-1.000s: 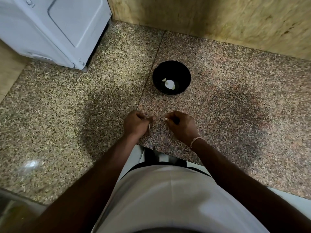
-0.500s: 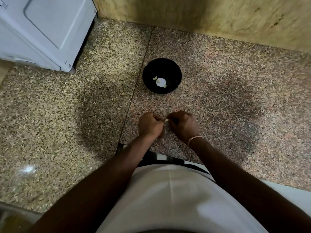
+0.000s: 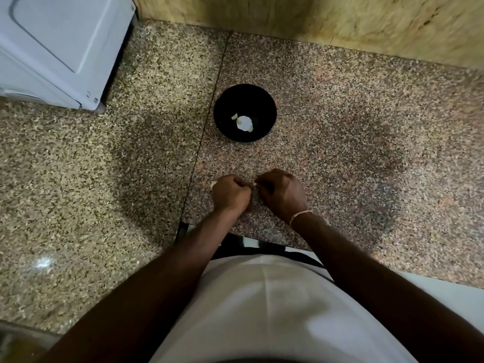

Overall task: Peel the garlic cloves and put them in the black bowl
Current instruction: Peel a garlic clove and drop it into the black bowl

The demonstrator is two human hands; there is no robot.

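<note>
Speckled granite counter [image 3: 340,132], seam running near to far just left of centre. Black bowl [image 3: 245,113] standing upright on counter, far of both hands, just right of seam; inside, pale garlic pieces [image 3: 244,122] lying on bottom. Left hand [image 3: 230,193] and right hand [image 3: 284,193] held close together above near part of counter, knuckles up, fingers curled inward. Between fingertips of both hands, small pale garlic clove [image 3: 253,185] pinched, mostly hidden; degree of peeling cannot be told. Small pale scrap [image 3: 213,183] showing at left edge of left hand; held or lying on counter cannot be told. Thin bracelet [image 3: 301,214] on right wrist. White appliance [image 3: 60,45] at far left, standing on counter. Wooden wall panel [image 3: 340,24] along far edge. White garment [image 3: 275,310] at near centre.
</note>
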